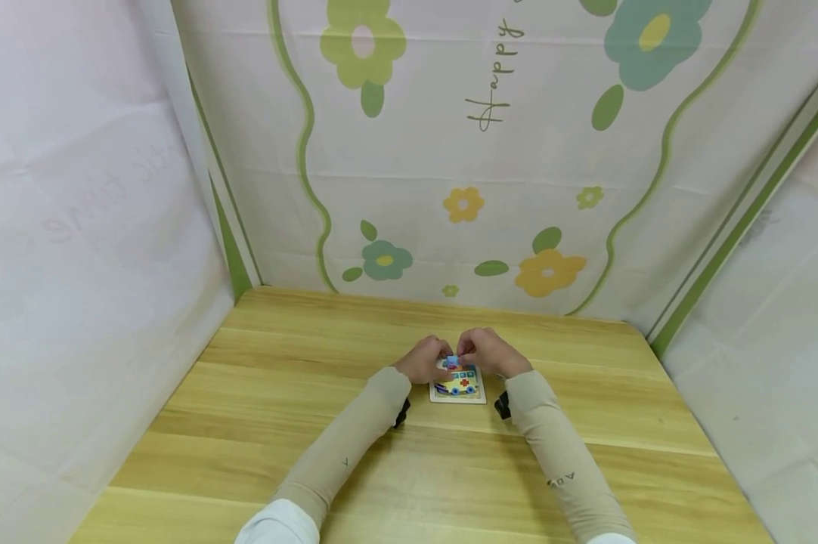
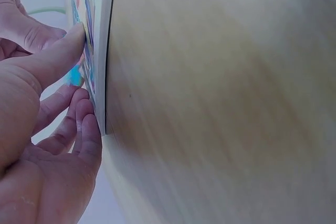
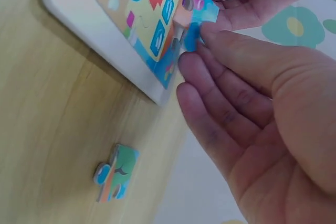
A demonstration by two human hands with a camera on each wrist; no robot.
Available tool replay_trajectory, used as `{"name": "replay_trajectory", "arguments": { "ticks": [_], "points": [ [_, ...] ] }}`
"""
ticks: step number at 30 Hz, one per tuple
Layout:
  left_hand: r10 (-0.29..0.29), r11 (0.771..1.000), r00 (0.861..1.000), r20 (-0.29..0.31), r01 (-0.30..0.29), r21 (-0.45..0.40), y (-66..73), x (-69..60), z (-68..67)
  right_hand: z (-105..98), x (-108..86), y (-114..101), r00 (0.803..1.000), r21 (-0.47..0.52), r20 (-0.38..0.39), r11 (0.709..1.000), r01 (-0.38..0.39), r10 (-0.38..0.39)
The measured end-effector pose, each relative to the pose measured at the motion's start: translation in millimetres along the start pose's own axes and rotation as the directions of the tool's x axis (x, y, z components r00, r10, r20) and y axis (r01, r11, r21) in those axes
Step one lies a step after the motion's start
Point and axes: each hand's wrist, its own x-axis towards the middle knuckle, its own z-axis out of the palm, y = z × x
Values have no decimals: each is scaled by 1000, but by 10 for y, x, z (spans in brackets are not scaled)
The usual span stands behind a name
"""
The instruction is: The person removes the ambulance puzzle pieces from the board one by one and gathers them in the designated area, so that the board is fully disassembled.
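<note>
Blue piece [image 3: 208, 11] tilted at board's [image 1: 458, 401] far edge
Left grip [image 1: 424, 361] and right grip [image 1: 491, 352] clamped on it, one either side.

The counter [image 1: 246, 423] has yellow-brown wooden surface with darker grain. On it lies flat one small puzzle board [image 3: 102, 32] with white rim. Near this board, but apart, lies one loose puzzle piece [image 3: 122, 171], coloured green, blue and orange.

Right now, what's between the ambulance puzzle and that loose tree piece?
Only bare wooden tabletop lies between the ambulance puzzle and loose tree piece, as the right wrist view shows.
</note>
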Motion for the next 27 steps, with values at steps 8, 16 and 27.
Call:
{"name": "replay_trajectory", "arguments": {
  "ticks": [8, 16, 27],
  "points": [
    [0, 1000, 1000, -2, 0, -1, -14, 20, 9, 0, -2, 43, 999, 60, -9, 998, 37, -37],
    [0, 999, 1000, 4, 0, -34, -15, 2, 5, -40, -41, 86, 999, 53, -23, 997, 51, -50],
    [-25, 1000, 1000, 16, 24, 7, -15, -5, 13, -163, -260, 228, 999, 52, -54, 999, 3, 0]
  ]
}}
